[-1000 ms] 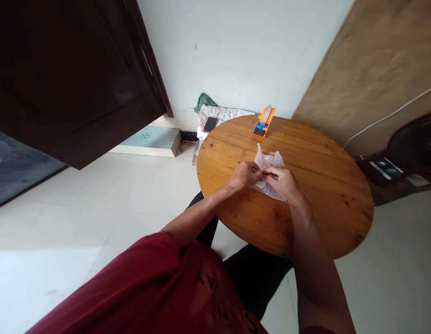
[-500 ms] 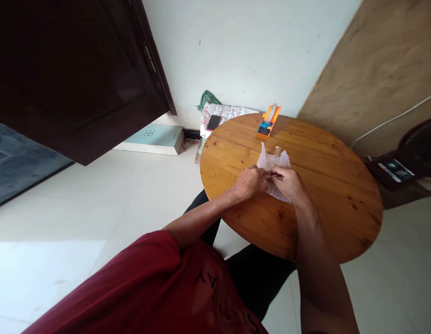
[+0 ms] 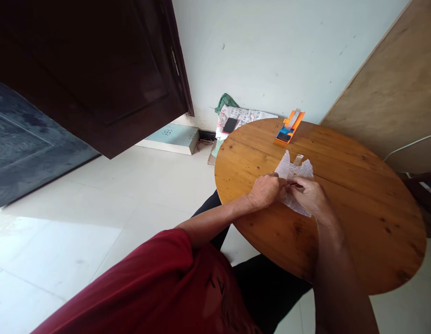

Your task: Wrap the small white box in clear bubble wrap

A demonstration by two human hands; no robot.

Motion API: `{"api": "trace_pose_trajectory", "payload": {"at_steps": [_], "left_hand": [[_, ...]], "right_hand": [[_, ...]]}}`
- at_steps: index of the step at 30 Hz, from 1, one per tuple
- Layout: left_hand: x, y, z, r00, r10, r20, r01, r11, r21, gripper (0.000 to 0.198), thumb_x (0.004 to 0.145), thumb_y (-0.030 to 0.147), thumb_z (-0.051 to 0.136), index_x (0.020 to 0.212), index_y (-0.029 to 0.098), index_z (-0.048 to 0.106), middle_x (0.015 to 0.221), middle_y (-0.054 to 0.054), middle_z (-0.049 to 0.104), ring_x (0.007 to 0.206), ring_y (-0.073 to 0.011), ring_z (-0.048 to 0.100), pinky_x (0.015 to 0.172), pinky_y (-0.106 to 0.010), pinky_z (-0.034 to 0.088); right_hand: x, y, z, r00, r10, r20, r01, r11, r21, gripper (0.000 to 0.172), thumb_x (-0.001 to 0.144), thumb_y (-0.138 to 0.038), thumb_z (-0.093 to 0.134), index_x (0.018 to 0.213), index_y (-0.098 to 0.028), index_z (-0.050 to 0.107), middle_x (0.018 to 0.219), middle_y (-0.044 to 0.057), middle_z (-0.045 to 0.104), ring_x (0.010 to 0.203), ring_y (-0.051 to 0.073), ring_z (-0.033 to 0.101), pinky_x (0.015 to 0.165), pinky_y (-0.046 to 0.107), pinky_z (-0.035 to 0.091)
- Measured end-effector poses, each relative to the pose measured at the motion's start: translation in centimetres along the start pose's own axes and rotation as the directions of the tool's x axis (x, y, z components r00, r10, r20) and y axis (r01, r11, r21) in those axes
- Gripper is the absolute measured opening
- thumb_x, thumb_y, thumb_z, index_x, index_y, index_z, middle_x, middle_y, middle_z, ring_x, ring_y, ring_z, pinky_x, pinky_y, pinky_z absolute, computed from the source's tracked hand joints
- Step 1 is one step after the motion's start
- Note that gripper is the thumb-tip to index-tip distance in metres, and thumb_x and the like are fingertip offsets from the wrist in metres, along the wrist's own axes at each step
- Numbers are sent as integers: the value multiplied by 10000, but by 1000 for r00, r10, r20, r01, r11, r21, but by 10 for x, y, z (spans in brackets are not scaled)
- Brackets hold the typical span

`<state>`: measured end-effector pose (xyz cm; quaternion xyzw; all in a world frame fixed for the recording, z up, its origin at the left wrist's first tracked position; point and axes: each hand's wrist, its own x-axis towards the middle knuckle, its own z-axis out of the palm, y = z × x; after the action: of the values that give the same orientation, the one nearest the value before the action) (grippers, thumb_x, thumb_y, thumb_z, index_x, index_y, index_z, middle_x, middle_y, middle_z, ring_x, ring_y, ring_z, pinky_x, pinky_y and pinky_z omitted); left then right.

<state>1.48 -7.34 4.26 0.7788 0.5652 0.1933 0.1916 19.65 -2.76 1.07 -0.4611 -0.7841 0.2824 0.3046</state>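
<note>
A crumpled piece of clear bubble wrap point(image 3: 300, 206) is held just over the near part of the round wooden table. From the left, my left hand point(image 3: 269, 189) is closed on it, and my right hand point(image 3: 310, 192) pinches it from the right, the fingers of both nearly meeting. Whether something lies inside the wrap is hidden by my hands. A short strip of clear tape point(image 3: 298, 160) shows at the wrap's far edge. Beyond it, by the table's far rim, stands an orange and blue box point(image 3: 289, 127), open, with a strip of tape on its raised part.
The round wooden table point(image 3: 361, 218) is in front of my legs. Behind its far left edge lie a phone point(image 3: 230, 125) and printed white sheeting point(image 3: 252, 114). A pale blue box point(image 3: 173, 138) sits on the floor near the dark door point(image 3: 131, 69).
The view has swung left, so everything appears farther right and slightly lower. Both hands keep hold of the bubble wrap, with little change in their grip.
</note>
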Motion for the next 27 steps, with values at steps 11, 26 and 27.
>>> {"api": "trace_pose_trajectory", "payload": {"at_steps": [11, 26, 27], "left_hand": [[10, -21, -34, 928, 263, 262, -154, 915, -374, 339, 772, 59, 472, 910, 149, 768, 797, -20, 706, 776, -140, 607, 735, -222, 443], [1, -28, -4, 938, 343, 55, -341, 939, -38, 297, 959, 233, 438, 912, 169, 724, 973, -84, 620, 924, -189, 556, 818, -289, 441], [-1, -29, -2, 936, 350, 30, -350, 937, -12, 292, 965, 244, 443, 932, 175, 725, 1014, -90, 618, 964, -199, 551, 857, -304, 446]], "right_hand": [[-4, -28, -9, 997, 46, 61, -45, 999, -22, 180, 771, -275, 628, 891, -229, 755, 920, 48, 781, 864, 257, 720, 785, 360, 562], [-8, -22, -18, 990, 119, 71, -120, 993, 14, 379, 710, -175, 574, 1047, -213, 744, 1088, 65, 774, 1014, 273, 716, 940, 406, 562], [-8, -22, -19, 989, 128, 67, -130, 991, 18, 380, 706, -179, 577, 1047, -217, 742, 1086, 65, 774, 1012, 274, 717, 933, 409, 566]]}}
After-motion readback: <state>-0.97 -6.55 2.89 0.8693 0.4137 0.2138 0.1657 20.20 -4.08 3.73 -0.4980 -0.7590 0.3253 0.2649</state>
